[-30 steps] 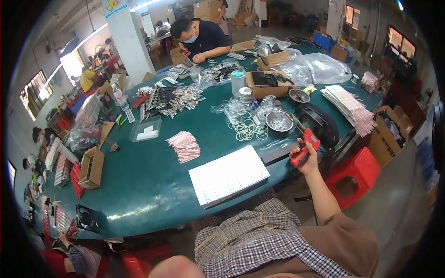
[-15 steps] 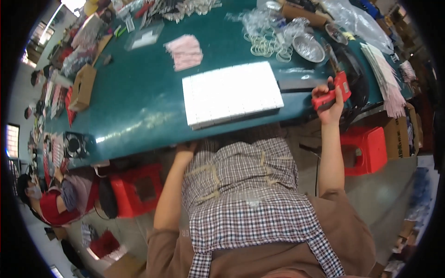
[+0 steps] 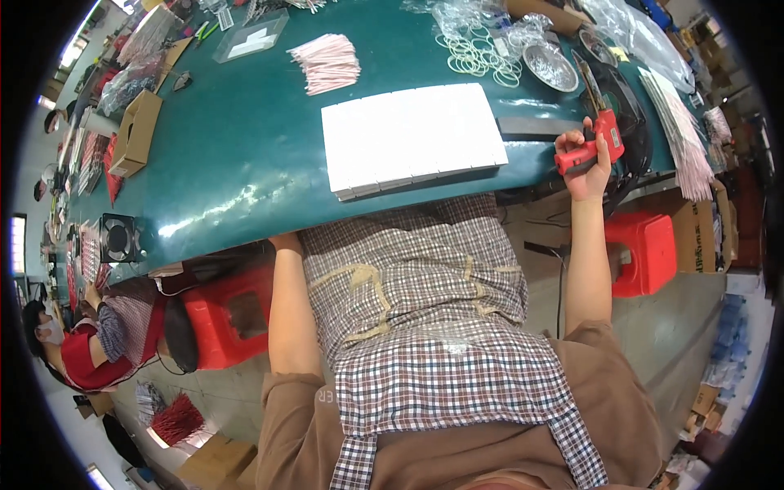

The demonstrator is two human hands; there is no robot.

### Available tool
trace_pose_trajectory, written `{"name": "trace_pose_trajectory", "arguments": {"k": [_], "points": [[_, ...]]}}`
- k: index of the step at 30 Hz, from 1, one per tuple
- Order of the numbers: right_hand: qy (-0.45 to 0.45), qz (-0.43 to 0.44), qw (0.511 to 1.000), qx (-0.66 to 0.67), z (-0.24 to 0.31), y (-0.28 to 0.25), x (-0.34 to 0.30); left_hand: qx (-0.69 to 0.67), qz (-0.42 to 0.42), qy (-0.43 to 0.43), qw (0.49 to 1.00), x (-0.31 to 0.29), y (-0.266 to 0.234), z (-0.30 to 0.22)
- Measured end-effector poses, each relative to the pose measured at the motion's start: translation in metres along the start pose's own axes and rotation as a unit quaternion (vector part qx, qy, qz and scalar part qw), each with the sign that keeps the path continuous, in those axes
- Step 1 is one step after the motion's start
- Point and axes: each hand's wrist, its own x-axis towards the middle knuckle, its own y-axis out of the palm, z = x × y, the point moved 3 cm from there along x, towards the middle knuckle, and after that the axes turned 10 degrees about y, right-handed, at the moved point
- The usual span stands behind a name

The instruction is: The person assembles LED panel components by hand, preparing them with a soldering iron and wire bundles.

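Observation:
My right hand [image 3: 586, 181] is closed around the handle of a red glue gun [image 3: 608, 137] at the table's right side. The gun points away from me, beside a dark bundle of material. My left hand [image 3: 286, 242] reaches beneath the table's near edge. Its fingers are hidden, so what it touches cannot be seen. Between the hands, on the green tabletop, lies a white slab [image 3: 415, 137] made of flat pieces set in rows. Partly behind its right end is a flat grey bar [image 3: 535, 127]. Farther back sits a pile of pale pink sticks [image 3: 327, 62].
Rubber bands [image 3: 482, 59] and a round metal dish [image 3: 550, 67] stand at the back right. Pink-tipped strips [image 3: 682, 139] hang over the right edge. At left are an open cardboard box [image 3: 135, 135] and a small black fan [image 3: 119, 238]. Red stools flank me; a co-worker [image 3: 102, 335] sits left.
My left hand has shifted left and farther under the table edge. My right hand still grips the glue gun, with little movement. The whole view has tilted slightly.

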Motion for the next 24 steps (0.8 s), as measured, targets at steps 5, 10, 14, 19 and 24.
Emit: {"name": "trace_pose_trajectory", "arguments": {"k": [5, 10, 14, 19, 24], "points": [[0.001, -0.020, 1.000, -0.007, 0.000, -0.002, 0.000, -0.039, -0.050, 0.002, 0.998, 0.027, -0.022, -0.003], [0.015, -0.013, 1.000, 0.006, -0.006, 0.003, -0.003, -0.082, -0.096, 0.010, 0.992, 0.068, -0.041, -0.013], [0.034, -0.025, 0.999, 0.010, -0.006, 0.004, -0.008, -0.117, -0.133, 0.012, 0.984, 0.109, -0.057, -0.019], [0.046, -0.040, 0.998, 0.017, -0.006, 0.014, -0.009, -0.166, -0.124, 0.010, 0.978, 0.145, -0.037, -0.018], [0.042, -0.054, 0.997, 0.032, -0.006, 0.014, -0.008, -0.209, -0.122, 0.044, 0.969, 0.209, -0.031, -0.032]]}}
